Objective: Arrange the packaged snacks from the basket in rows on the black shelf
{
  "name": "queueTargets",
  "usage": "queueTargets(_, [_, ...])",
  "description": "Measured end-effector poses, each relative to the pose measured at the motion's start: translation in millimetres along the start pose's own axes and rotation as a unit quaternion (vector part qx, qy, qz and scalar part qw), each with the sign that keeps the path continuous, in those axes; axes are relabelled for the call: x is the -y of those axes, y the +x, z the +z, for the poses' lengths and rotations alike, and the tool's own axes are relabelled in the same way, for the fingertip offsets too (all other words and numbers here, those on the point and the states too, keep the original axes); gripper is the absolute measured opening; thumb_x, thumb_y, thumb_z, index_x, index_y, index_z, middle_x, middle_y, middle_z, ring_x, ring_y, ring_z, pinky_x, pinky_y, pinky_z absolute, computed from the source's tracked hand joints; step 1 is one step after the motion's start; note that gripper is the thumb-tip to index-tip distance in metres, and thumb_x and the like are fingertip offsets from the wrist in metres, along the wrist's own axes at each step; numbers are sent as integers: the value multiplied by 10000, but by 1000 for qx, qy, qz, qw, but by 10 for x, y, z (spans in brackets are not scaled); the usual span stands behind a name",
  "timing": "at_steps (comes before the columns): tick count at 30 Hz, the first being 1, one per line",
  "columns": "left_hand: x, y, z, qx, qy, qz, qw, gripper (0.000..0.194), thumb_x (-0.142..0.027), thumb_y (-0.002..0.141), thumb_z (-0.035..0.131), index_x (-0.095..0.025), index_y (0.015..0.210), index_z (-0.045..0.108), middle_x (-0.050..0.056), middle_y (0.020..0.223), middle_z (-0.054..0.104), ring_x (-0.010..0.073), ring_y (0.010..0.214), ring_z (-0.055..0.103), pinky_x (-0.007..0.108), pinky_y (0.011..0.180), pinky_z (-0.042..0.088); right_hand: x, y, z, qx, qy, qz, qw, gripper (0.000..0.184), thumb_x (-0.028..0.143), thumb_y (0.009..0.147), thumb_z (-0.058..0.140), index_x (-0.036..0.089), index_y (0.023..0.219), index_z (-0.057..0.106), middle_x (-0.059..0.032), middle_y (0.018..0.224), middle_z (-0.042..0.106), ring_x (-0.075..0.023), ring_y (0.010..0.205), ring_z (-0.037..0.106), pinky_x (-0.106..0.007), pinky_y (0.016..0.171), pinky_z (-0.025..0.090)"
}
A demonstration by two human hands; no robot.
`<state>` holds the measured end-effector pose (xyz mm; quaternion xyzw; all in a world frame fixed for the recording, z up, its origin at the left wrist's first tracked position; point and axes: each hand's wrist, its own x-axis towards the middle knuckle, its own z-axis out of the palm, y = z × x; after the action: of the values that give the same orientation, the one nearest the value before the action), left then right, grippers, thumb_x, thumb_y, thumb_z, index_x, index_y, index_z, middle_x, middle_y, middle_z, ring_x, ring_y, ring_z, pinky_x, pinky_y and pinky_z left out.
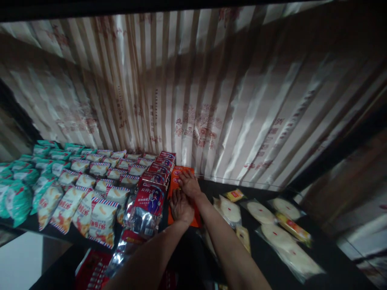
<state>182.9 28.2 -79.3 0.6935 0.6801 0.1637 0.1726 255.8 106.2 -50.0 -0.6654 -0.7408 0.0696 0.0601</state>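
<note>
Orange packets (196,216) lie in a row on the dark shelf, running away from me. My left hand (182,207) rests on the nearer part of them, fingers pointing away from me. Farther back, my right hand (190,184) lies on the orange surface, its fingers stretched out. Both hands look flat and grip nothing that I can see. They partly cover the orange packets, so I cannot tell where one ends. Just left of my hands, red and silver packets (150,201) overlap in a row.
White snack bags with striped edges (102,217) and green bags (19,201) fill the shelf's left side. At right lie clear-wrapped round white pieces (261,212) and yellow packets (292,227). A pleated, printed curtain (199,100) hangs behind. Red packaging (92,270) shows below.
</note>
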Motion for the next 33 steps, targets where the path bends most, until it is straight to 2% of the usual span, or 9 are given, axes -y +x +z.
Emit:
queueTargets(2, [-17, -6, -25, 3, 11, -3, 1000, 457, -224, 902, 306, -116, 1324, 445, 139, 1412, 412, 264, 1366, 251, 451, 1108, 226, 51, 73, 17, 26, -18, 4, 1000, 511, 464, 927, 229, 294, 1395, 343, -8, 1509, 255, -295, 1390, 84, -479, 1053, 163])
queueTargets(4, [-29, -7, -59, 7, 22, -5, 1000, 461, -191, 897, 299, -116, 1329, 442, 140, 1411, 413, 267, 1363, 259, 458, 1108, 225, 78, 111, 39, 40, -29, 17, 999, 533, 507, 920, 194, 308, 1389, 350, -17, 1507, 259, -314, 1387, 85, -493, 1046, 145])
queueTargets(9, [-32, -6, -71, -5, 28, -8, 1000, 441, -193, 895, 310, -136, 1297, 483, 131, 1398, 432, 274, 1361, 262, 471, 1113, 204, 87, 131, 96, 28, -31, 52, 998, 539, 516, 910, 212, 297, 1371, 386, -58, 1471, 328, -340, 1351, 185, -485, 1015, 194])
queueTargets(13, [-27, -7, -30, -28, 28, -14, 999, 460, -116, 884, 270, -126, 1292, 482, 147, 1386, 440, 267, 1350, 289, 484, 1098, 232, 97, 136, 112, 31, -31, 70, 997, 538, 519, 899, 244, 294, 1366, 391, -58, 1452, 356, -344, 1318, 247, -474, 998, 227])
queueTargets(19, [-30, -17, -41, -8, 30, -24, 999, 484, -77, 874, 245, -103, 1308, 457, 160, 1406, 409, 262, 1362, 263, 485, 1099, 231, 91, 151, 145, 22, -37, 60, 997, 515, 467, 908, 278, 256, 1364, 392, -82, 1457, 345, -312, 1349, 198, -450, 1020, 200])
queueTargets(25, [-26, -34, -28, -5, 27, -25, 999, 483, -113, 880, 256, -88, 1329, 432, 155, 1435, 364, 265, 1372, 234, 485, 1102, 222, 65, 165, 204, 18, -15, 43, 999, 522, 435, 912, 315, 200, 1374, 380, -123, 1459, 329, -288, 1362, 197, -443, 1063, 147])
queueTargets(29, [-18, -21, -9, -8, 28, -16, 999, 462, -180, 890, 298, -97, 1316, 456, 148, 1436, 364, 271, 1369, 240, 482, 1117, 192, 33, 149, 211, -27, 18, 31, 999, 510, 389, 898, 382, 156, 1351, 414, -146, 1463, 319, -269, 1378, 165, -437, 1076, 158])
queueTargets(33, [-7, -9, -7, -17, 21, -6, 1000, 476, -217, 889, 310, -82, 1325, 445, 149, 1433, 368, 270, 1371, 237, 473, 1125, 181, -34, 77, 193, -127, 64, 18, 990, 449, 259, 865, 422, 105, 1280, 501, -157, 1422, 387, -252, 1347, 262, -399, 1083, 227])
